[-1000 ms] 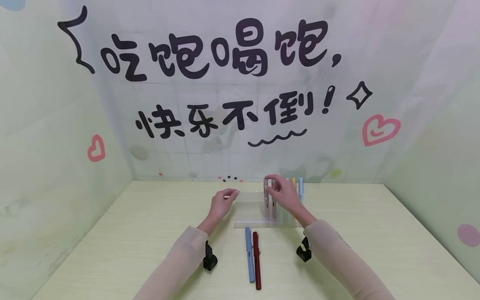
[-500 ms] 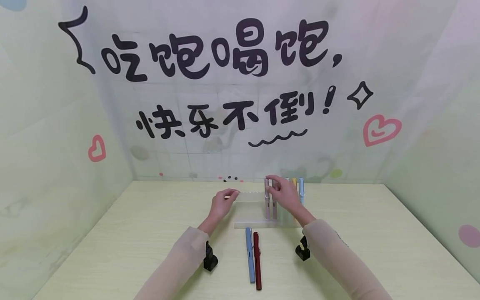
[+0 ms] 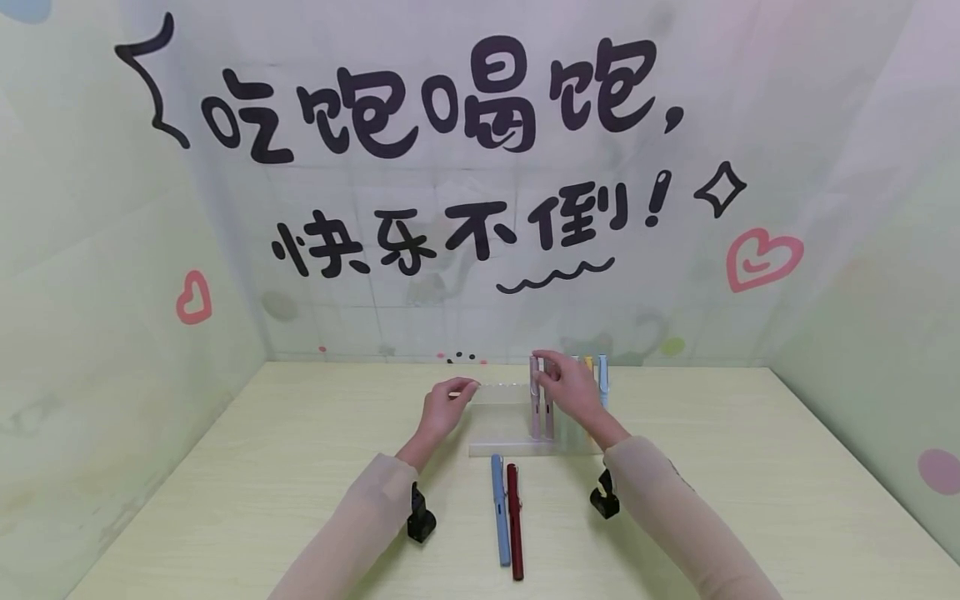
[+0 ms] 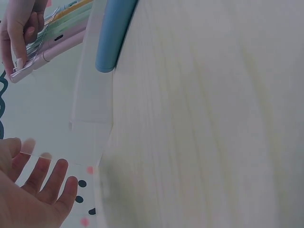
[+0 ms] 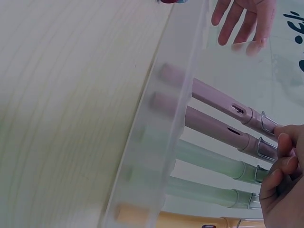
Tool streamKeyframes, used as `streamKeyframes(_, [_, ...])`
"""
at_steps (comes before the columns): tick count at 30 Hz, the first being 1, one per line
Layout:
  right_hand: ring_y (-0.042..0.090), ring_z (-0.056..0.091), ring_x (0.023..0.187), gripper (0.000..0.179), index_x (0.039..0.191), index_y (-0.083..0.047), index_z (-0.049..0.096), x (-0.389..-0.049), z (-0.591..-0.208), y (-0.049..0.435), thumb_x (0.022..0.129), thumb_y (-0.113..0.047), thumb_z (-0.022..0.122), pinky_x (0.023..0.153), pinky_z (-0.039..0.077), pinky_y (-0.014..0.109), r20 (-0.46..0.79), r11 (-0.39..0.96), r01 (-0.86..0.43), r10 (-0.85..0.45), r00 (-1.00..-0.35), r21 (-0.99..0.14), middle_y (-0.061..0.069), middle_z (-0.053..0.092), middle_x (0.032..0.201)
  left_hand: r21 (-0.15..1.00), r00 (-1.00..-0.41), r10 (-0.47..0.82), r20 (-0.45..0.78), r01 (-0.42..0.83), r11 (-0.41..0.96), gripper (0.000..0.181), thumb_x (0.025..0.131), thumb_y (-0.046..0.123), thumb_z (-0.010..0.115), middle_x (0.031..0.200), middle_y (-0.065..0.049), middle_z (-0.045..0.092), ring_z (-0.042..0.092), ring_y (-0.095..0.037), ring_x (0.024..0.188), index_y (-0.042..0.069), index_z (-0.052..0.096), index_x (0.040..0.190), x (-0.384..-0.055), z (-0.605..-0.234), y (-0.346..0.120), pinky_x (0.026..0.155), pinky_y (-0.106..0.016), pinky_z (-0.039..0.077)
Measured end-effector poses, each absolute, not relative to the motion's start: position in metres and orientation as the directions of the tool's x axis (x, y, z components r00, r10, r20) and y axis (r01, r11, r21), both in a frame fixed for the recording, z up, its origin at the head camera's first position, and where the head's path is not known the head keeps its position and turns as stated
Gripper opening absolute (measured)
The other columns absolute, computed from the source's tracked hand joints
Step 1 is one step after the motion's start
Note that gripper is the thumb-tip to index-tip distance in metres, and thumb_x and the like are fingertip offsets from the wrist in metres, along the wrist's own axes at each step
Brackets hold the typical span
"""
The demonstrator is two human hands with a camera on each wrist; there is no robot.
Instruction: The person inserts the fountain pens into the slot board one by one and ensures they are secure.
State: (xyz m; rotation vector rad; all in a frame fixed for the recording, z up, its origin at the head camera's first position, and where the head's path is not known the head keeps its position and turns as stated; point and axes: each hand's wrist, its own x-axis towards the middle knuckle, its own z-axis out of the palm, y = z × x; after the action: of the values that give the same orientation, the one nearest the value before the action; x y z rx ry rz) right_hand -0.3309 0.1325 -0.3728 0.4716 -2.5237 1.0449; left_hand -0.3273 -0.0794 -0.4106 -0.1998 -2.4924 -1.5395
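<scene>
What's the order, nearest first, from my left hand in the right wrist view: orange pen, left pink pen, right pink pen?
From your left hand:
1. Left pink pen: row's left end.
2. Right pink pen: next right.
3. Orange pen: farther right.

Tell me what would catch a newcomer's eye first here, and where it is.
Most likely the big black lettering across the back wall. Next, the dark red pen and blue pen lying side by side on the table, in front of the clear rack. At the rack, the right hand pinches the leftmost mauve pen near its top, while the left hand holds the rack's upper left edge.
</scene>
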Motion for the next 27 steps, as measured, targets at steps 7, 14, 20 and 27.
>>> streamKeyframes(7, [0.013,0.037,0.047,0.031,0.113,-0.007,0.059,-0.332,-0.373,0.133,0.082,-0.009,0.061,0.041,0.029,0.024,0.450,0.675,-0.433,-0.164,-0.878,-0.598,-0.001,0.044,0.056,0.865,-0.969,0.007,0.249,0.225,0.449,0.027,0.089,0.026,0.053,0.095,-0.009,0.061,0.059,-0.023,0.086,0.005,0.064,0.102,-0.327,-0.410,-0.079,0.071,-0.034,0.049])
streamKeyframes(14, [0.013,0.038,0.048,0.033,0.116,-0.007,0.057,-0.331,-0.372,0.133,0.083,-0.010,0.061,0.041,0.031,0.024,0.433,0.672,-0.422,-0.165,-0.886,-0.609,-0.001,0.046,0.058,0.859,-0.965,0.010,0.264,0.239,0.452,0.027,0.089,0.025,0.053,0.094,-0.009,0.062,0.060,-0.023,0.084,0.005,0.064,0.101,-0.327,-0.410,-0.080,0.070,-0.034,0.049])
streamKeyframes(20, [0.013,0.037,0.046,0.035,0.118,-0.007,0.055,-0.328,-0.371,0.134,0.084,-0.011,0.060,0.039,0.030,0.024,0.463,0.647,-0.442,-0.151,-0.873,-0.621,-0.001,0.044,0.053,0.857,-0.962,0.013,0.274,0.250,0.450,0.028,0.089,0.026,0.053,0.095,-0.010,0.061,0.060,-0.023,0.085,0.004,0.064,0.102,-0.328,-0.411,-0.080,0.070,-0.033,0.049])
streamKeyframes(27, [0.012,0.038,0.045,0.031,0.113,-0.006,0.058,-0.320,-0.376,0.140,0.083,-0.011,0.061,0.038,0.031,0.023,0.491,0.615,-0.481,-0.170,-0.855,-0.625,-0.002,0.043,0.052,0.858,-0.960,0.016,0.279,0.257,0.445,0.028,0.089,0.026,0.053,0.094,-0.010,0.062,0.060,-0.023,0.084,0.003,0.064,0.102,-0.328,-0.412,-0.081,0.070,-0.033,0.049])
